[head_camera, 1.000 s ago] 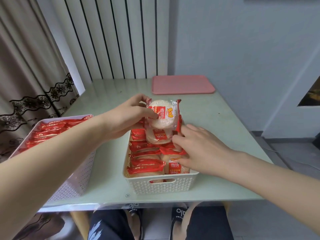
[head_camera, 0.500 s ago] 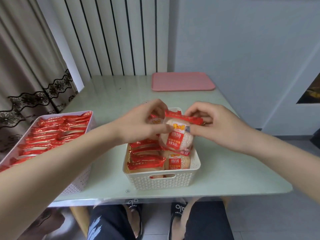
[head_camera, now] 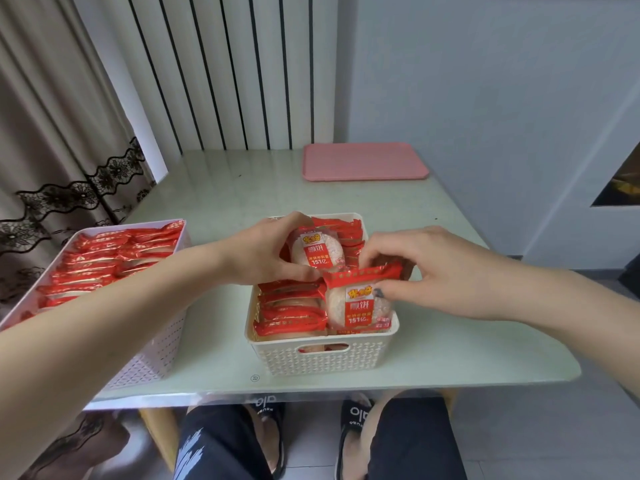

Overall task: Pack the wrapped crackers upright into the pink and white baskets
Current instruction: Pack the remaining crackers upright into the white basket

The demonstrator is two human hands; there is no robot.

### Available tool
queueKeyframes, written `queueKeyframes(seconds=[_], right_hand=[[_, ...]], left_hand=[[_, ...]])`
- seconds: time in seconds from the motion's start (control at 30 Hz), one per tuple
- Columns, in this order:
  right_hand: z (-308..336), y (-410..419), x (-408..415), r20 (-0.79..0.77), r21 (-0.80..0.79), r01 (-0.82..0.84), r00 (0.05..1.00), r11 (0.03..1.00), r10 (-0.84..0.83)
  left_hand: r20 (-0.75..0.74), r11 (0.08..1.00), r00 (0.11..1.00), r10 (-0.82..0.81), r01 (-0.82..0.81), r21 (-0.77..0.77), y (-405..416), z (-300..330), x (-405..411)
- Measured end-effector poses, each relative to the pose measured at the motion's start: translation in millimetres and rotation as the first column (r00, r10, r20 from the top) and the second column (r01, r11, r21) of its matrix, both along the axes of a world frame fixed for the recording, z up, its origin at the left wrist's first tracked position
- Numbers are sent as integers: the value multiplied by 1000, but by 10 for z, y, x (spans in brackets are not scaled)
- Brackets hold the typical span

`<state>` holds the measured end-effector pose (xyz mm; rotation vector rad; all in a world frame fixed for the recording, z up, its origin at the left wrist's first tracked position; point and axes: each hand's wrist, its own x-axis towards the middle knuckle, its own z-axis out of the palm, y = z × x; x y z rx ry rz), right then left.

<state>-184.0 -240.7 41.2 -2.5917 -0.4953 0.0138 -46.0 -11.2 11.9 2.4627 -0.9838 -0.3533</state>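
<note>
The pink basket (head_camera: 145, 362) is cut off at the left edge. In the white basket (head_camera: 325, 355), the left hand (head_camera: 266, 254) grips one upright cracker (head_camera: 317, 252); the right hand (head_camera: 426, 271) pinches another cracker pack (head_camera: 353, 303).

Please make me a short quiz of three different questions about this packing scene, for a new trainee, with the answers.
1. True or false: the pink basket stands to the right of the white basket.
2. What does the right hand pinch?
A. the pink lid
B. a front cracker pack
C. the basket handle
3. Fill in: the left hand holds a ___ cracker pack.

Key: 1 false; 2 B; 3 upright.
</note>
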Motion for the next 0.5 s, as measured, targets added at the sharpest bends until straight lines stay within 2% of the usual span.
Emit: queueKeyframes(seconds=[0.17, 0.27, 0.4, 0.5], right_hand=[[-231, 140, 39, 23, -324, -35, 999, 945, 44], [-315, 181, 85, 9, -402, -30, 999, 915, 37], [-315, 200, 128, -20, -363, 38, 999, 931, -48], [-165, 89, 127, -133, -152, 130, 979, 980, -151]], left_hand=[[-28, 992, 998, 60, -63, -113, -33, 39, -18], [-45, 970, 998, 45, -54, -237, -43, 70, -39], [-44, 933, 999, 27, -41, -357, -77, 174, -185], [-121, 900, 992, -48, -9, -435, -65, 269, -329]])
